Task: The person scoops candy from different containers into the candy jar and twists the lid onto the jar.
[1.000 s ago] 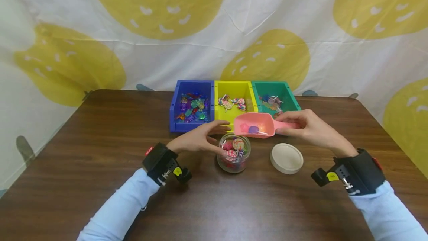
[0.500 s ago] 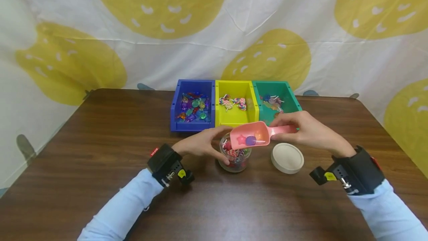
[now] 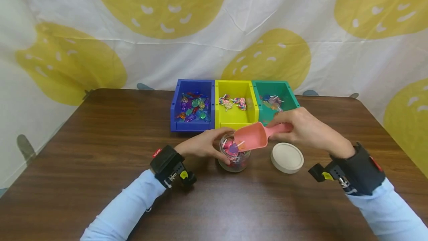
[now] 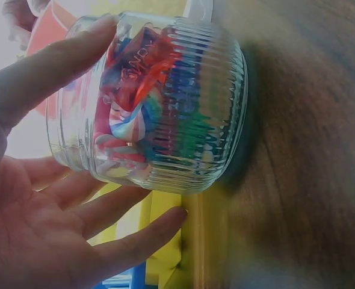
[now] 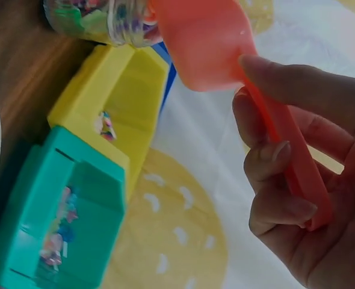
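Observation:
My right hand (image 3: 302, 131) grips the handle of a pink scoop (image 3: 252, 136), thumb and fingers wrapped round it in the right wrist view. The scoop tips down over the mouth of a glass jar (image 3: 235, 166). A purple lollipop (image 3: 234, 148) with a white stick lies at the jar's mouth, by the scoop's lip. My left hand (image 3: 202, 145) holds the jar from its left side, thumb at the near side and fingers behind. Through the ribbed glass in the left wrist view, a red wrapped candy (image 4: 138, 63) and striped candies (image 4: 129, 123) show.
Behind the jar stand a blue bin (image 3: 173, 116) with colourful gem-like pieces, a yellow bin (image 3: 239, 116) with swirl lollipops, and a green bin (image 3: 294, 101) with mixed candies. A white lid (image 3: 287, 158) lies right of the jar on the wooden table (image 3: 214, 203).
The scoop has come down and left to the jar and tilted, and its candies have slid off into the jar's mouth. My left hand has closed in around the jar.

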A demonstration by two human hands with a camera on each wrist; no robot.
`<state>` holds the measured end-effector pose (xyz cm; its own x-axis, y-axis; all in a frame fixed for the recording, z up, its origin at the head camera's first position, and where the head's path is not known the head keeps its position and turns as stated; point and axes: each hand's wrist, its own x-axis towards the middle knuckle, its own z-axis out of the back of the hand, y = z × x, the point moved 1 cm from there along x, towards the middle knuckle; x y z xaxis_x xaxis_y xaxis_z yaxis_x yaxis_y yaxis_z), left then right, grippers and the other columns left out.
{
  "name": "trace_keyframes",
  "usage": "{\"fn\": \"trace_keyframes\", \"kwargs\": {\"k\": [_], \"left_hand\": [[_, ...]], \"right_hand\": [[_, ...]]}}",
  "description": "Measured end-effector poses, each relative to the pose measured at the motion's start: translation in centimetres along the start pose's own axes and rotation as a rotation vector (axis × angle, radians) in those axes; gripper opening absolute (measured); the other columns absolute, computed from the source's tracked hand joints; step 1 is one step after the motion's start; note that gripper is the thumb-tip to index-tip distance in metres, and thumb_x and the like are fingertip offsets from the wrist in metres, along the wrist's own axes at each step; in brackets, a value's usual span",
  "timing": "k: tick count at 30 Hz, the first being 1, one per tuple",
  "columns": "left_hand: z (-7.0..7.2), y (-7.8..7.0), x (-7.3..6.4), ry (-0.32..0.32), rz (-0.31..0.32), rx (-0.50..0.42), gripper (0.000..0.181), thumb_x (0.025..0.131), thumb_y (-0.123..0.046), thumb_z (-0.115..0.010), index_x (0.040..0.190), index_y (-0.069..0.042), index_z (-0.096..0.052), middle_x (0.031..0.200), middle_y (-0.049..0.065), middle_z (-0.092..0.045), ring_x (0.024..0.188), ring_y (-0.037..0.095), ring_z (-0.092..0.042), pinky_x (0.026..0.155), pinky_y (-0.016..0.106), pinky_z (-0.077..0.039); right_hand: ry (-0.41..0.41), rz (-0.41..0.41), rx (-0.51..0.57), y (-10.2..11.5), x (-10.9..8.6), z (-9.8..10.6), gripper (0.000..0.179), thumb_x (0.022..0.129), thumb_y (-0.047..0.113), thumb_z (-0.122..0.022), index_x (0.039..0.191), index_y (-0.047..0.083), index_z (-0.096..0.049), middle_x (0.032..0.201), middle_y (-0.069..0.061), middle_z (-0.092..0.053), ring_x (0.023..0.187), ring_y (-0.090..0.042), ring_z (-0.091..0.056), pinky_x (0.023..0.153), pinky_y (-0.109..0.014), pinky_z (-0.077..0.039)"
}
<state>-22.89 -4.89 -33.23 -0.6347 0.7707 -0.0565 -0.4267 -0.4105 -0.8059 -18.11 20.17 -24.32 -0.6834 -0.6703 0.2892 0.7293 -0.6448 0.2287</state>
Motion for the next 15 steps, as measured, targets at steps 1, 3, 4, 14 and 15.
{"fn": "trace_keyframes", "kwargs": {"k": [1, 3, 4, 14, 15], "left_hand": [[0.0, 0.0, 0.0, 0.0, 0.001, 0.001, 0.076, 0.074, -0.02, -0.073, 0.137, -0.009, -0.031, 0.136, 0.009, -0.039, 0.126, 0.024, -0.034, 0.1, 0.043, -0.033], [0.1, 0.0, 0.0, 0.0, 0.008, -0.003, 0.076, 0.074, -0.019, -0.073, 0.137, -0.009, -0.031, 0.136, 0.008, -0.039, 0.126, 0.024, -0.033, 0.1, 0.043, -0.033], [0.1, 0.0, 0.0, 0.001, 0.01, -0.005, 0.076, 0.074, -0.019, -0.073, 0.137, -0.009, -0.031, 0.136, 0.009, -0.038, 0.126, 0.025, -0.033, 0.1, 0.043, -0.033], [0.0, 0.1, 0.0, 0.002, 0.044, 0.0, 0.078, 0.075, -0.021, -0.072, 0.138, -0.009, -0.029, 0.137, 0.01, -0.037, 0.127, 0.027, -0.032, 0.1, 0.045, -0.032], [0.0, 0.0, 0.0, 0.001, 0.045, 0.006, 0.078, 0.074, -0.022, -0.072, 0.138, -0.009, -0.029, 0.137, 0.01, -0.037, 0.127, 0.027, -0.032, 0.101, 0.045, -0.032]], "right_hand": [[-0.003, -0.002, -0.012, 0.2, 0.0, 0.2, 0.019, 0.068, 0.01, -0.076, 0.086, 0.008, -0.07, 0.068, 0.008, -0.058, 0.056, -0.005, -0.042, 0.049, -0.019, -0.039], [-0.014, -0.003, -0.041, 0.7, -0.1, 0.5, 0.02, 0.068, 0.009, -0.077, 0.086, 0.008, -0.07, 0.07, 0.007, -0.059, 0.057, -0.005, -0.045, 0.051, -0.019, -0.041], [-0.022, -0.006, -0.059, 0.9, -0.1, 0.7, 0.021, 0.067, 0.009, -0.077, 0.086, 0.008, -0.069, 0.071, 0.006, -0.06, 0.058, -0.006, -0.047, 0.052, -0.02, -0.043], [-0.165, -0.037, -0.145, 0.4, -0.9, 1.4, 0.024, 0.065, 0.005, -0.077, 0.087, 0.005, -0.068, 0.073, 0.001, -0.063, 0.06, -0.01, -0.05, 0.053, -0.024, -0.043], [-0.187, -0.047, -0.143, 0.1, -0.9, 1.3, 0.023, 0.066, 0.005, -0.076, 0.088, 0.004, -0.068, 0.072, 0.0, -0.062, 0.058, -0.01, -0.047, 0.051, -0.023, -0.04]]}}
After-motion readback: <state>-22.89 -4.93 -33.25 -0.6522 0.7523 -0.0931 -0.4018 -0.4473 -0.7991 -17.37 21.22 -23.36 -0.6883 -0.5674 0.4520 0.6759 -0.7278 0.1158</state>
